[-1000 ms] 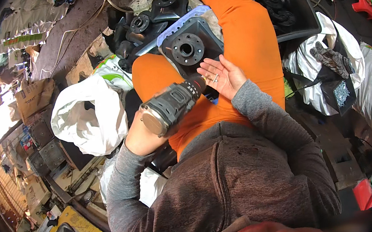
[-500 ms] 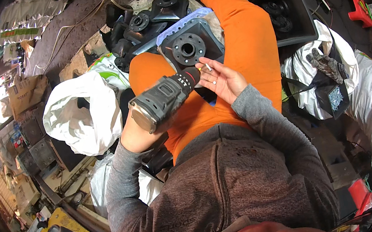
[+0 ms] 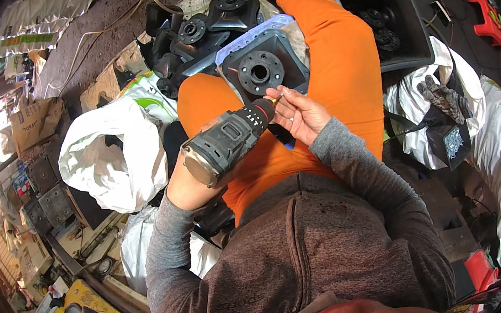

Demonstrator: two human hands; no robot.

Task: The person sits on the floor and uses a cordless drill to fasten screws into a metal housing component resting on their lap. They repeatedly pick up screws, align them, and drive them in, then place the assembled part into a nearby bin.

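Observation:
My left hand (image 3: 192,182) grips a grey and black cordless drill (image 3: 226,139), which hides most of its fingers. The drill's bit points up and right. At the bit's tip, the thumb and forefinger of my right hand (image 3: 307,117) pinch a small screw (image 3: 281,95), mostly covered by the fingertips. Another small pale piece (image 3: 292,119) shows against the curled fingers of that hand. Just beyond both hands, between my orange-clad legs, a dark square plastic housing (image 3: 294,56) faces up with a round black flange (image 3: 260,74) in its middle, ringed with holes.
Several similar black flanged parts (image 3: 233,12) are piled beyond the housing, beside a lilac plastic strip (image 3: 254,37). A dark bin (image 3: 416,20) holds more on the right. White sacks (image 3: 114,168) stand on both sides; a glove (image 3: 443,96) lies atop the right one. A red tool (image 3: 487,21) lies far right.
The right fingertips have closed around the screw, bringing it to the drill bit's tip. The drill has shifted slightly right and down in the picture.

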